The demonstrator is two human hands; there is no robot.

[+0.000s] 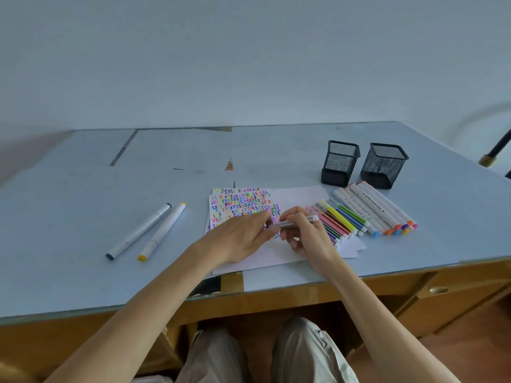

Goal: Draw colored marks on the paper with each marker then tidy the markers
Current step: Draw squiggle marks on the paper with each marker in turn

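A: Pale blue desk top (pixel 83 217), plain wall behind. Wooden drawers below.

B: Paper (pixel 298 196) mid-desk, near front edge. Upper left part packed with colored squiggles, rest bare.

A: Hands?

B: Both over the paper. Left hand (pixel 237 239) curled, fingertips pinching one end of a grey marker (pixel 297 221). Right hand (pixel 307 236) wrapped round the barrel, thumb and fingers closed on it. Marker level, just above the sheet.

A: Capping or uncapping?

B: Cannot tell. Left fingers hide that end.

A: Other markers?

B: Row of thin colored markers (pixel 340 219) lying on the right edge of the paper, touching side by side. Fatter white markers (pixel 378 208) just beside those, colored caps toward the front. Two more white markers (pixel 149 230) well apart on the left, one dark-capped, one yellow-capped.

A: Holders?

B: Two black mesh cups (pixel 362 164) behind the marker rows, both upright, looking empty.

A: Handling notes?

B: Probably light, stiff plastic, smooth and round, so likely to roll on the flat top. Best pinched mid-barrel for carrying; cap end and barrel gripped separately for pulling apart. Not fragile. Paper thin and loose, likely to slide unless pressed down.
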